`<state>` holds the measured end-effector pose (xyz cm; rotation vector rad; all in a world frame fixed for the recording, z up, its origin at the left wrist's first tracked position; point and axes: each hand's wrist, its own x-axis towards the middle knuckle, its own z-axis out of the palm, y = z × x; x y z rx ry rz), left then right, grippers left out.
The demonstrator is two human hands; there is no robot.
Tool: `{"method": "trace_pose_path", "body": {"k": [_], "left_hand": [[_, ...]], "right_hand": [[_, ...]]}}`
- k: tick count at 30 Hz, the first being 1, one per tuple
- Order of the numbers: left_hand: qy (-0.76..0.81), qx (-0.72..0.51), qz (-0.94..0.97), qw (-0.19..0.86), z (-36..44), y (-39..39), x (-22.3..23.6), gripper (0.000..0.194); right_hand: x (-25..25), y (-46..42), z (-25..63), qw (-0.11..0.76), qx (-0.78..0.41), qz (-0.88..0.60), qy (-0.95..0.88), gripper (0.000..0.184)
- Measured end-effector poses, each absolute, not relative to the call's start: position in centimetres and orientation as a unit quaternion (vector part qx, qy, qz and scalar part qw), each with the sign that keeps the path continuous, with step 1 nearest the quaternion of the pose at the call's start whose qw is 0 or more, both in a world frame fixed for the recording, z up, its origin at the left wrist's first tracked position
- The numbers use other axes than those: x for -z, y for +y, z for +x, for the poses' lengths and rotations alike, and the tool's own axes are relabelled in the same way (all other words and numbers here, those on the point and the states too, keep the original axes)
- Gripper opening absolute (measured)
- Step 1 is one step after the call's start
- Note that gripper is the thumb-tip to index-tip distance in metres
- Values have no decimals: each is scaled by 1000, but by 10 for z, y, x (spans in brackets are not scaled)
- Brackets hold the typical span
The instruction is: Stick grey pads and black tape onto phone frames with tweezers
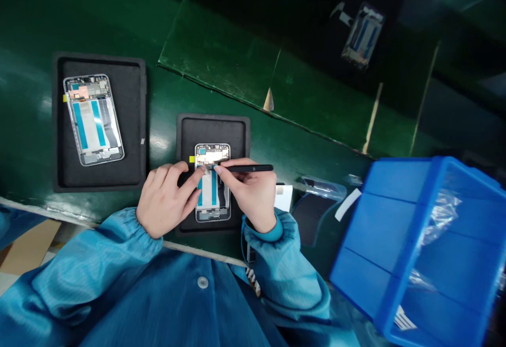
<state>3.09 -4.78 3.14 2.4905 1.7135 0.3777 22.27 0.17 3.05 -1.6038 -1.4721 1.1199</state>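
The right hand [253, 191] pinches a slim black tool [253, 168]; the left hand [166, 193], fingers spread, touches the opened phone [213, 193] lying beneath both. A slip of the tool could scratch the board [209, 157] (its parts look delicate). Under the hands: matte, raised-rim black tray [213, 117]; glossy green bench [168, 104].

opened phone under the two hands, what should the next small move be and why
Perhaps a light, short nudge with the black pen-like tool on the opened phone, without shifting the left hand: the right hand holds the tool with its tip at the phone, and the left fingers reach close by. Exact contact is unclear.
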Motion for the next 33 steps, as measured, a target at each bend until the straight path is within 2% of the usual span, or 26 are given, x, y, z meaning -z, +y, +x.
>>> {"method": "trace_pose_path", "body": {"k": [8, 13, 23, 29, 33], "left_hand": [[541, -79, 836, 49, 31, -45, -37, 45], [510, -78, 856, 39, 35, -40, -40, 41], [454, -72, 880, 116, 14, -29, -49, 47], [457, -38, 884, 93, 12, -32, -60, 47], [440, -52, 895, 52, 40, -20, -74, 35]], "right_hand": [[-30, 1, 223, 339, -427, -625, -559, 17], [-38, -6, 229, 393, -412, -643, -512, 15], [-44, -52, 267, 410, -377, -684, -470, 18], [-33, -95, 310, 467, -350, -707, -398, 22], [-28, -117, 337, 555, -300, -700, -335, 23]]}}
